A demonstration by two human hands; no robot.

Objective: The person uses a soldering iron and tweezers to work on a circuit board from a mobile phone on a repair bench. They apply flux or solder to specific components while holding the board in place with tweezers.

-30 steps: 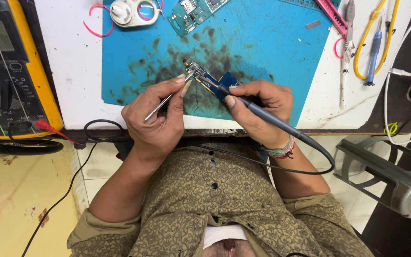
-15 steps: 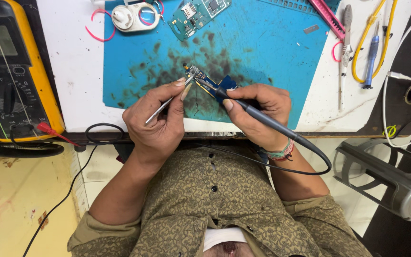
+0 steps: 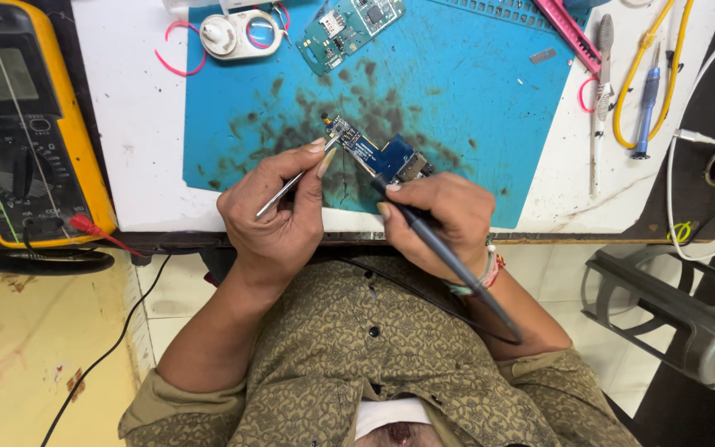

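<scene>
Right hand (image 3: pixel 440 219): fingers closed in a pen grip on soldering iron (image 3: pixel 448 257), tip at the board.
Left hand (image 3: pixel 279 211): fingers pinching tweezers (image 3: pixel 291 182).
Circuit board (image 3: pixel 370 151): on blue mat (image 3: pixel 473 108), mid-desk; judged light, stiff, fragile. Hold by edges.
Far left: multimeter (image 3: pixel 22 124).

A patterned shirt and a wrist band are worn

An olive-brown shirt (image 3: pixel 357 364) with small swirls and dark buttons is worn, its sleeves rolled up. A white layer is seen at the neck. A beaded band (image 3: pixel 490 269) with red thread is worn on the right wrist.
</scene>
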